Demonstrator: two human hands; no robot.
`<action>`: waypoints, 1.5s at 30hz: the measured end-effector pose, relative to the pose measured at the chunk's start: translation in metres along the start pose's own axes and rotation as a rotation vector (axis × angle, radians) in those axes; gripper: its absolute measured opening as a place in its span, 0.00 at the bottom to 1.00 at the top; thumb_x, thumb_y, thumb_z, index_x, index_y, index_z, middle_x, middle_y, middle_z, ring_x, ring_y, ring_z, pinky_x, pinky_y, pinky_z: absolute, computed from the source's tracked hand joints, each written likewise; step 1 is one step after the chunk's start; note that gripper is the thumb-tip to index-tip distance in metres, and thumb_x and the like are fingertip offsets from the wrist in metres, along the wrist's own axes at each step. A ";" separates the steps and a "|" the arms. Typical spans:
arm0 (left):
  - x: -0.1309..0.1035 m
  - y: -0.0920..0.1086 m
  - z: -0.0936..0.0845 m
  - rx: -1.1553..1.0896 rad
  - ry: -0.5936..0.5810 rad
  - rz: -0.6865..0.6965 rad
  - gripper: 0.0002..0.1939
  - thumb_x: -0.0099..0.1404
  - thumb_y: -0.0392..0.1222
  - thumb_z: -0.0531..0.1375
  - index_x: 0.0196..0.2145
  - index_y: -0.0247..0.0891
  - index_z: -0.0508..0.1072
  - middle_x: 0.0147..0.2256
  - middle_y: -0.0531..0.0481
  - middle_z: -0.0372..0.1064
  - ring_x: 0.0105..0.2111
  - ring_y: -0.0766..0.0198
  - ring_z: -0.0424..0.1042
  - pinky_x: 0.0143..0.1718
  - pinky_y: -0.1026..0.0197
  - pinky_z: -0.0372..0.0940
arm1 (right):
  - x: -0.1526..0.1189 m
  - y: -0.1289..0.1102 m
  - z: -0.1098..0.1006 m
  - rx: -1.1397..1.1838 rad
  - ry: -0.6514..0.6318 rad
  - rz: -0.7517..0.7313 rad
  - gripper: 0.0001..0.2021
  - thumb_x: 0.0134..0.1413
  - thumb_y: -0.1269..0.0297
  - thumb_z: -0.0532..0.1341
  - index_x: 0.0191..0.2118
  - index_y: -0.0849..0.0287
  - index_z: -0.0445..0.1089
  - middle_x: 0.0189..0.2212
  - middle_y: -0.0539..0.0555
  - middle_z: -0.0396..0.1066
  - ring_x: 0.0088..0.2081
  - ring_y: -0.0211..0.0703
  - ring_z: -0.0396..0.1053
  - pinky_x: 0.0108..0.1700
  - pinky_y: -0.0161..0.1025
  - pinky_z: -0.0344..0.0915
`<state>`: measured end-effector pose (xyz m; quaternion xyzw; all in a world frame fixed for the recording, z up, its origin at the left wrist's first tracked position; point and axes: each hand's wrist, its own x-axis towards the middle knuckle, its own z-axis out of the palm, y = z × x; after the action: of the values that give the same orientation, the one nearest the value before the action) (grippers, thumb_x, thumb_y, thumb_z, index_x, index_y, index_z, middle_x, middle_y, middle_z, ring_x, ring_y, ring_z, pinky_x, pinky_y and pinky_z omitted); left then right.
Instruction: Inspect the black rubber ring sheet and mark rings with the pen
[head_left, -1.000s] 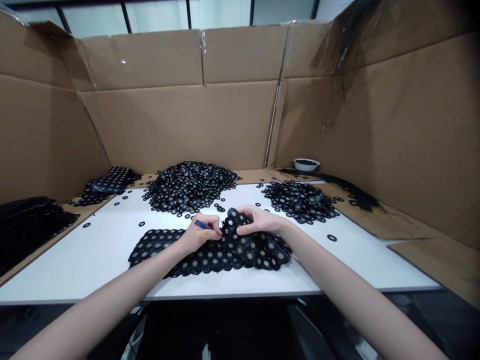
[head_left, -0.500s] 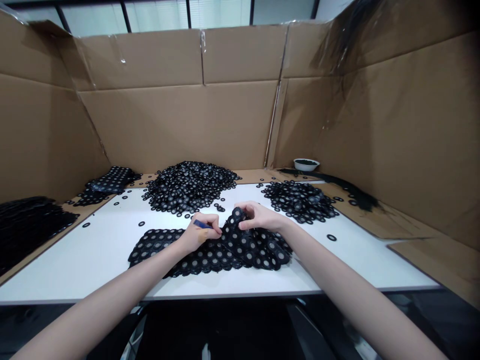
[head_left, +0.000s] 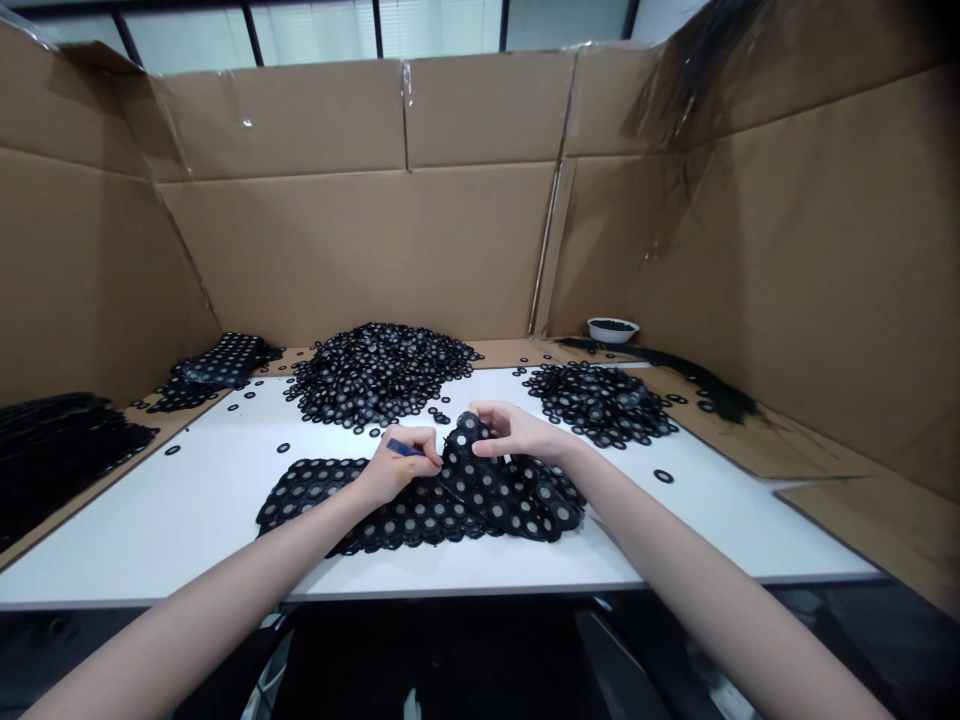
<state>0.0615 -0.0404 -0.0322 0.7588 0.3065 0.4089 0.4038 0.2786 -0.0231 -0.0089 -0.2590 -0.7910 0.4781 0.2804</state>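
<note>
A sheet of joined black rings (head_left: 405, 522) lies near the front of the white board, its right part folded and raised into a peak. My left hand (head_left: 405, 468) is closed in a pinch around a slim tool with a blue handle (head_left: 403, 448). The tool's tip is hidden by the fingers, which are at the left edge of the raised fold. From the right, my right hand (head_left: 517, 432) grips the top of that fold between thumb and fingers.
Loose black rings form a large heap (head_left: 375, 370) at the back and a smaller heap (head_left: 600, 400) at right. Dark stacks (head_left: 67, 450) and more ring sheets (head_left: 225, 360) lie left. A white bowl (head_left: 613, 330) and dark strands (head_left: 675, 365) are back right. Cardboard walls (head_left: 337, 250) enclose the board.
The top of the raised fold has shifted slightly left and turned under my right hand's fingers. My left hand stays in nearly the same place with the blue tool.
</note>
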 end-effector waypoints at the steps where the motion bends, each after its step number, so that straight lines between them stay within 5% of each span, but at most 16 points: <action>1: 0.000 0.000 0.000 0.000 0.014 0.000 0.05 0.46 0.34 0.59 0.16 0.32 0.68 0.17 0.54 0.62 0.22 0.70 0.58 0.26 0.66 0.51 | 0.000 0.000 0.000 -0.012 0.008 0.000 0.16 0.45 0.55 0.64 0.29 0.60 0.57 0.26 0.46 0.54 0.29 0.35 0.54 0.32 0.33 0.53; 14: 0.000 0.002 -0.007 0.165 0.247 0.076 0.07 0.53 0.34 0.57 0.19 0.34 0.64 0.20 0.55 0.61 0.24 0.69 0.59 0.27 0.66 0.53 | 0.005 0.016 -0.003 -0.149 0.180 0.062 0.21 0.48 0.50 0.61 0.43 0.60 0.67 0.34 0.53 0.67 0.36 0.43 0.64 0.39 0.40 0.62; 23: 0.006 0.001 -0.030 0.610 0.482 0.161 0.07 0.55 0.31 0.51 0.21 0.36 0.64 0.24 0.53 0.65 0.26 0.66 0.64 0.29 0.65 0.55 | 0.004 0.013 -0.004 -0.161 0.338 0.194 0.31 0.49 0.51 0.60 0.58 0.58 0.57 0.42 0.58 0.67 0.39 0.43 0.66 0.44 0.42 0.63; 28: 0.009 -0.002 -0.050 0.790 0.657 0.079 0.06 0.55 0.32 0.52 0.22 0.37 0.65 0.24 0.53 0.66 0.26 0.66 0.64 0.28 0.65 0.55 | 0.001 0.014 -0.005 -0.216 0.242 0.202 0.36 0.45 0.50 0.63 0.60 0.53 0.53 0.47 0.58 0.65 0.44 0.45 0.66 0.49 0.46 0.61; 34: 0.012 -0.003 -0.065 0.890 0.705 -0.039 0.06 0.53 0.33 0.53 0.23 0.38 0.67 0.25 0.54 0.69 0.27 0.65 0.65 0.28 0.65 0.54 | -0.004 0.010 -0.003 -0.314 0.080 0.171 0.43 0.39 0.52 0.67 0.61 0.47 0.48 0.55 0.57 0.58 0.55 0.49 0.57 0.54 0.49 0.56; 40: 0.013 -0.001 -0.084 0.957 0.808 -0.091 0.05 0.53 0.34 0.53 0.23 0.39 0.68 0.26 0.54 0.70 0.28 0.63 0.66 0.28 0.64 0.53 | -0.002 0.010 -0.005 -0.344 0.132 0.133 0.35 0.42 0.54 0.66 0.57 0.51 0.57 0.53 0.58 0.62 0.53 0.49 0.61 0.51 0.47 0.60; 45: 0.012 -0.002 -0.096 0.974 0.867 -0.142 0.06 0.51 0.35 0.53 0.24 0.40 0.69 0.26 0.53 0.71 0.29 0.61 0.67 0.27 0.64 0.52 | 0.002 0.021 -0.005 -0.432 0.250 0.061 0.21 0.45 0.66 0.62 0.49 0.57 0.66 0.47 0.56 0.68 0.46 0.46 0.66 0.45 0.43 0.63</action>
<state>-0.0162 0.0046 0.0030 0.5991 0.6411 0.4643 -0.1202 0.2837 -0.0104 -0.0252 -0.3937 -0.8258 0.2704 0.2998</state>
